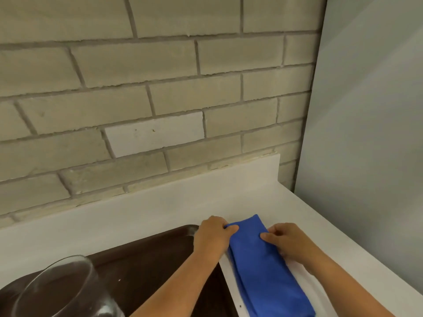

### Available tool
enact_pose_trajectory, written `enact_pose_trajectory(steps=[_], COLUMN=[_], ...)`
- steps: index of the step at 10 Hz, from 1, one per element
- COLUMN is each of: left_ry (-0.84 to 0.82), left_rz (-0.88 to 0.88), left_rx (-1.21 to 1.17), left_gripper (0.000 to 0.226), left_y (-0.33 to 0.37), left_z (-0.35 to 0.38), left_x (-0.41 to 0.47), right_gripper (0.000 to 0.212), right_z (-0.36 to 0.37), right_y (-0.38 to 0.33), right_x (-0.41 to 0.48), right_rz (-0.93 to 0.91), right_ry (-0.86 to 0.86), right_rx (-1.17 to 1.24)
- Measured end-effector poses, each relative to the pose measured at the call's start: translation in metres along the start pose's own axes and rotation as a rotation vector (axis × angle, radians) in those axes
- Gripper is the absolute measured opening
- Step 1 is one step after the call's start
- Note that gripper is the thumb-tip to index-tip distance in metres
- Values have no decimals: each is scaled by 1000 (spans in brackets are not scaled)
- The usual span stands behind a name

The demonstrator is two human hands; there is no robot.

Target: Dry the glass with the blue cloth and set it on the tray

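Note:
A folded blue cloth [265, 268] lies on the white counter [160, 216], to the right of a dark brown tray [146, 259]. My left hand [212, 236] pinches the cloth's far left corner. Over on the right edge, my right hand [290, 241] rests with its thumb pressed on the fabric. A large clear glass [64, 291] stands on the tray at the lower left, its lower part cut off by the frame edge. Neither hand touches the glass.
A brick wall [160, 99] rises behind the counter's low white backsplash [229, 179]. A pale grey panel [366, 133] closes the right side. The counter's right edge runs diagonally toward the lower right.

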State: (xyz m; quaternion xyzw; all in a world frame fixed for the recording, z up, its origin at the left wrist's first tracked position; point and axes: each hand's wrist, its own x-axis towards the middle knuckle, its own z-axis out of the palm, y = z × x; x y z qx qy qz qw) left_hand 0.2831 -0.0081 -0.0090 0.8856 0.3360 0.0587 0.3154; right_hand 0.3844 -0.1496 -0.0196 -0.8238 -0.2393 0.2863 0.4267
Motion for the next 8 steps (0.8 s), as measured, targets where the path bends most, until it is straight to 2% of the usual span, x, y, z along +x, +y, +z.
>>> enact_pose_trajectory(steps=[1,3,5,6,7,8], left_ry=[65,117,183,234,270,449], left_rz=[-38,-42,-30,-11,40,204], left_rx=[242,254,340,429,396,364], left_gripper=[43,26,30,43,49,50], left_y=[-11,-21,-29,-28,-25,-19], left_z=[6,12,22,24,11,-5], left_x=[24,40,38,30,22,-11], right_gripper=[28,14,14,16,13,11], right_z=[4,10,16,20,19,18], right_y=[-2,3,11,11,6,1], right_x=[26,43,40,38,39,23], right_rz=[-31,-61,-96,-100,-102,-142], right_ry=[31,46,145,152,152,217], right_rx=[-130,-199,-201,-228,-284,-349])
